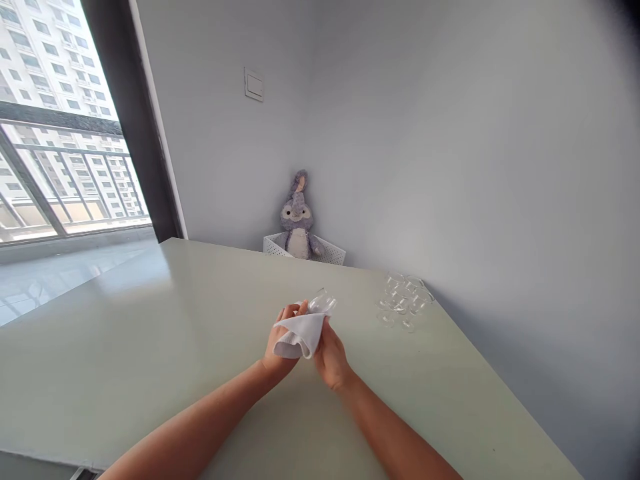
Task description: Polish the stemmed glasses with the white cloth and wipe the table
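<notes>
Over the middle of the table, my left hand [281, 343] and my right hand [331, 353] are together around a white cloth [303, 331]. A clear glass [323, 302] sticks out beyond the cloth, its bowl tilted away from me and to the right. The cloth hides the lower part of the glass. My left fingers curl over the cloth and the near side of the glass. On the right, my hand closes on the cloth's edge, and its fingertips are mostly hidden behind it.
Several clear stemmed glasses [405, 300] stand grouped at the table's right edge by the wall. Behind the far edge of the pale green table [200, 293], a purple plush toy [299, 230] sits in a white basket [274, 245]. A glazed door with railings is at left.
</notes>
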`<action>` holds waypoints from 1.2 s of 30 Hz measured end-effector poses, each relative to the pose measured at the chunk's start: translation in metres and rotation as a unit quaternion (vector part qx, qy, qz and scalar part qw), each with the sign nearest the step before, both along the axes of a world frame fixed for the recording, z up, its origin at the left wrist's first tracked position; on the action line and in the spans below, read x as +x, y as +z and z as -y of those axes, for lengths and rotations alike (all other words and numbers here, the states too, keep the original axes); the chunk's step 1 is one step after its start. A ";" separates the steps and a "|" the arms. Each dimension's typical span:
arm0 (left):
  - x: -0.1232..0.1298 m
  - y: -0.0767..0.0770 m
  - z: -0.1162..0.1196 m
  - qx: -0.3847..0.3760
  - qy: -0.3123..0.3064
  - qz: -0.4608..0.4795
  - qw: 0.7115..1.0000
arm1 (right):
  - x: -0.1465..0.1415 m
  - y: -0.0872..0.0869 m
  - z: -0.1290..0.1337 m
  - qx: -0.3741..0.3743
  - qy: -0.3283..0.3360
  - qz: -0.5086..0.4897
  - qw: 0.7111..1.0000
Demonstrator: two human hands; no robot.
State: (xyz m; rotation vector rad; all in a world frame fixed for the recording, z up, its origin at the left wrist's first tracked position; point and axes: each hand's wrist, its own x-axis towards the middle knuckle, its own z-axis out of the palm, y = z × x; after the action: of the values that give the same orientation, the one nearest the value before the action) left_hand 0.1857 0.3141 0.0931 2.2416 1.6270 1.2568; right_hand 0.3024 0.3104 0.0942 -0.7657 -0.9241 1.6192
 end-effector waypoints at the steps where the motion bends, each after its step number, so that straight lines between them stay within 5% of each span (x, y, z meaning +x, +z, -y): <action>1: 0.005 -0.002 0.002 0.016 0.000 0.012 1.000 | -0.004 0.001 0.003 0.014 -0.001 -0.005 1.000; 5: 0.016 -0.004 0.008 0.041 -0.001 0.030 0.999 | -0.005 -0.002 0.003 -0.002 -0.016 0.011 1.000; 8: 0.009 0.002 0.005 -0.039 -0.097 0.119 0.987 | 0.007 -0.003 -0.006 0.002 0.002 0.039 0.999; 13: -0.012 0.012 -0.007 -0.253 -0.223 0.403 0.851 | 0.025 -0.004 -0.012 -0.006 0.091 0.041 0.995; 18: -0.014 0.012 -0.006 -0.388 -0.357 0.449 0.721 | 0.022 -0.009 -0.003 -0.024 0.196 0.032 0.980; 21: -0.012 0.012 -0.004 -0.387 -0.341 0.462 0.721 | 0.023 -0.002 -0.002 -0.009 0.237 0.059 0.970; 24: -0.010 0.012 -0.006 -0.332 -0.288 0.466 0.768 | 0.028 0.005 -0.006 0.076 0.188 0.181 0.962; 26: -0.008 0.011 -0.007 -0.308 -0.228 0.450 0.806 | 0.030 0.005 -0.009 0.162 0.101 0.317 0.929; 28: -0.006 0.009 -0.008 -0.300 -0.183 0.451 0.820 | 0.030 0.002 -0.010 0.238 0.010 0.439 0.866; 32: -0.001 0.006 -0.008 -0.310 -0.179 0.534 0.767 | 0.027 -0.004 -0.009 0.370 -0.078 0.567 0.732; 36: -0.002 0.002 -0.012 -0.316 -0.157 0.598 0.719 | 0.030 -0.007 -0.010 0.451 -0.118 0.598 0.652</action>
State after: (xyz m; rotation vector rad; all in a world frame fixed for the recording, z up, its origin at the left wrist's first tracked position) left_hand 0.1837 0.3264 0.0952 0.7955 0.8385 1.2712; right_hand 0.3320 0.3206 0.0869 -1.0941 -2.1863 0.0356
